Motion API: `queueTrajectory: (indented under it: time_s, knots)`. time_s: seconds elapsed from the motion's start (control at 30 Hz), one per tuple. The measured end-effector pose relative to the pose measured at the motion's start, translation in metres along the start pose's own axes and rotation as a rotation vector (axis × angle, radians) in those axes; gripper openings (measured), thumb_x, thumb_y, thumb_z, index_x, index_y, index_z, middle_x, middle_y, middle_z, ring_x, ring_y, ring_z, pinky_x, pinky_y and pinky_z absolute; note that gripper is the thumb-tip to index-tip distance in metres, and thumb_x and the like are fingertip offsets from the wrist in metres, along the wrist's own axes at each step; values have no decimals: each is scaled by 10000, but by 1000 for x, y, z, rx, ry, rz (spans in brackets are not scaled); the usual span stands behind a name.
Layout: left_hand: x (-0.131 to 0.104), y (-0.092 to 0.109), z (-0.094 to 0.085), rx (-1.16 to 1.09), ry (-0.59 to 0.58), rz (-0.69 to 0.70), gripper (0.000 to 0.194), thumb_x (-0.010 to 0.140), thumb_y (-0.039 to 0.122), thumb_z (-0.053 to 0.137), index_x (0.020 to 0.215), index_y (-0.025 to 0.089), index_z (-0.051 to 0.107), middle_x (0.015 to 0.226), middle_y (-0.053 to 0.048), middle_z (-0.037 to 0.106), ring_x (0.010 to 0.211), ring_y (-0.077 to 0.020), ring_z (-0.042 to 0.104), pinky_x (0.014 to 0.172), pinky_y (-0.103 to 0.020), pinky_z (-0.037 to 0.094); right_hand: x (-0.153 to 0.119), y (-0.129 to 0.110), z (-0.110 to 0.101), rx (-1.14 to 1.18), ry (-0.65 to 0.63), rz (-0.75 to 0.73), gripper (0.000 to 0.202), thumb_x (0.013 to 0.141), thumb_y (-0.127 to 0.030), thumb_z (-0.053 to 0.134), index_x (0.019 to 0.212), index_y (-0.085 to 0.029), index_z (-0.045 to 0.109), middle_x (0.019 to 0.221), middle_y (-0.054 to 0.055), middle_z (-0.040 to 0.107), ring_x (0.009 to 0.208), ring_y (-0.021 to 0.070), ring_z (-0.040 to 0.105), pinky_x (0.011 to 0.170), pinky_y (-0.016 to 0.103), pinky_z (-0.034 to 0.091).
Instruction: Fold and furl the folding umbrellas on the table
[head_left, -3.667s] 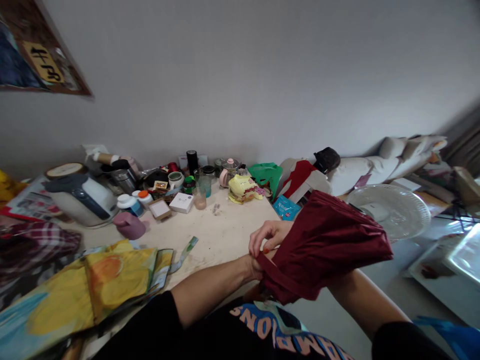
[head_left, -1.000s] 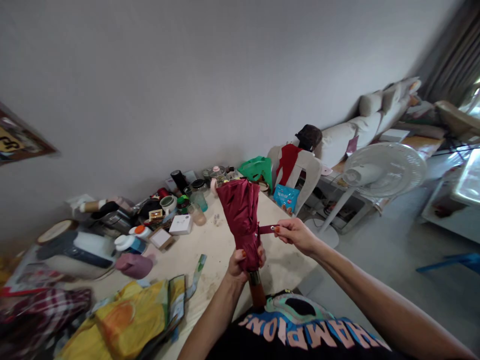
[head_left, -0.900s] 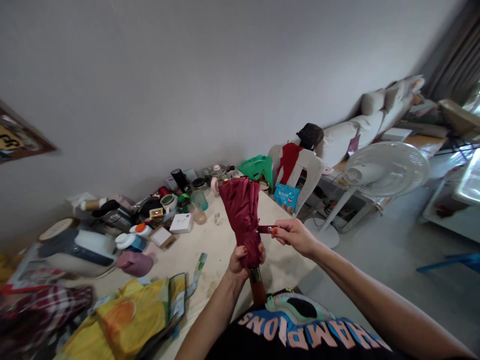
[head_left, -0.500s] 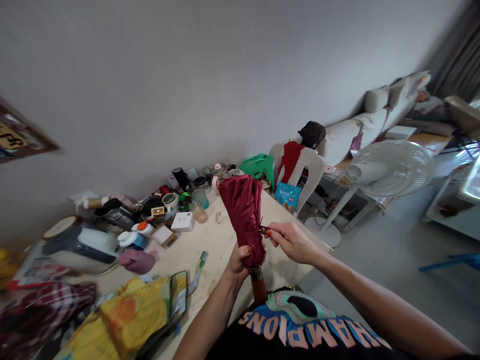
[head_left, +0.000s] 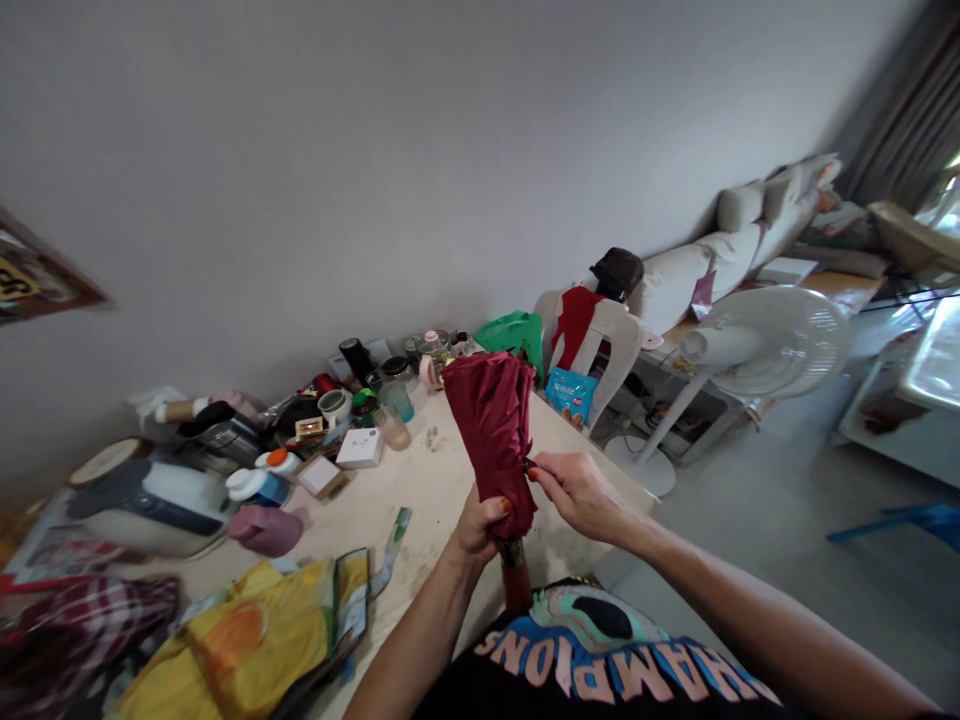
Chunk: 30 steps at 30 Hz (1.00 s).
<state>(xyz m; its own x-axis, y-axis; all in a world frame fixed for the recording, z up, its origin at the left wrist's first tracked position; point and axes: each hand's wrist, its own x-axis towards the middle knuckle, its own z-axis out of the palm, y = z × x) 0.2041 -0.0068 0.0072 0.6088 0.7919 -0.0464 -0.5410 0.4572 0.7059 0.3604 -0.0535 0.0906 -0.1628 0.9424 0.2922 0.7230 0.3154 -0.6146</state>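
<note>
A folded dark red umbrella [head_left: 491,415] stands tilted above the table edge, its canopy gathered and its brown handle [head_left: 516,590] pointing down toward my shirt. Around the lower canopy, just above the handle, my left hand [head_left: 482,520] is closed, thumb across the front. My right hand [head_left: 574,490] pinches the umbrella's small strap at the right side of the canopy. The strap is mostly hidden by my fingertips.
On the cream table [head_left: 427,490] are a yellow bag [head_left: 262,630], a pink cap-like item [head_left: 266,528], a white box [head_left: 360,448], cups, bottles and a grey-white appliance [head_left: 150,500]. A white chair [head_left: 619,350] and fan [head_left: 780,340] stand right.
My right hand has moved closer against the umbrella's side, so less of the strap shows. The view has shifted slightly, and my left hand keeps its hold.
</note>
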Motion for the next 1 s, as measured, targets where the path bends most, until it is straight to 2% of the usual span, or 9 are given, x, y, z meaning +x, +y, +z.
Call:
queueTrajectory:
  time_s: [0.17, 0.43, 0.57, 0.7, 0.8, 0.87, 0.93, 0.97, 1.0]
  knots:
    - [0, 3, 2, 115, -93, -6, 459, 559, 371, 791, 899, 108, 633, 673, -41, 636, 523, -132, 558, 485, -244, 455, -1, -5, 0, -191, -58, 30, 276, 959, -235, 341, 727, -182, 482, 635, 16, 539, 568, 127, 443, 584, 264, 265]
    - [1, 7, 9, 146, -127, -26, 546, 514, 403, 829, 930, 110, 633, 707, -36, 620, 571, -124, 541, 534, -247, 452, 6, -32, -26, -469, -317, 71, 159, 889, -103, 434, 836, -139, 580, 757, 80, 663, 639, 151, 549, 581, 282, 232]
    - [0, 5, 5, 148, -129, -49, 496, 531, 414, 819, 871, 106, 630, 661, -35, 613, 530, -125, 539, 503, -249, 445, 11, -36, -26, -478, -364, 79, 155, 881, -90, 443, 865, -126, 593, 820, 109, 682, 674, 164, 580, 586, 288, 244]
    - [7, 11, 0, 139, -21, 36, 517, 523, 417, 820, 889, 106, 629, 674, -31, 623, 540, -129, 549, 504, -245, 447, 18, -20, -4, -272, -215, 144, 209, 945, -148, 381, 906, -124, 585, 820, 97, 654, 719, 172, 580, 643, 282, 327]
    - [19, 21, -3, 166, 168, 188, 456, 552, 361, 815, 890, 109, 639, 727, -22, 638, 605, -118, 566, 576, -233, 461, 16, 2, 22, 59, -53, 198, 248, 944, -196, 407, 1145, -127, 536, 964, 89, 625, 795, 158, 577, 743, 293, 411]
    - [27, 22, -3, 189, 304, 256, 422, 584, 327, 800, 912, 112, 644, 738, -12, 646, 617, -109, 565, 607, -230, 460, 9, 17, 43, 293, -75, 322, 478, 879, -255, 526, 1323, -128, 401, 1100, 112, 577, 780, 145, 578, 728, 302, 457]
    - [32, 16, -2, 181, 413, 287, 406, 613, 322, 785, 934, 117, 644, 751, -11, 659, 625, -110, 571, 637, -242, 467, -2, 30, 66, 493, -166, 452, 807, 741, -271, 678, 1422, -155, 261, 1164, 116, 540, 809, 156, 590, 698, 300, 483]
    - [34, 10, -2, 164, 449, 294, 405, 623, 324, 784, 944, 120, 646, 769, -15, 670, 645, -115, 584, 666, -250, 473, -7, 36, 78, 506, -164, 474, 965, 643, -247, 744, 1446, -176, 213, 1136, 93, 549, 782, 159, 583, 677, 300, 480]
    - [35, 2, -3, 142, 465, 296, 412, 625, 320, 790, 960, 125, 648, 799, -20, 682, 681, -123, 601, 707, -259, 478, -13, 43, 88, 473, -143, 469, 985, 604, -229, 758, 1438, -177, 237, 1054, 61, 573, 773, 164, 567, 685, 301, 470]
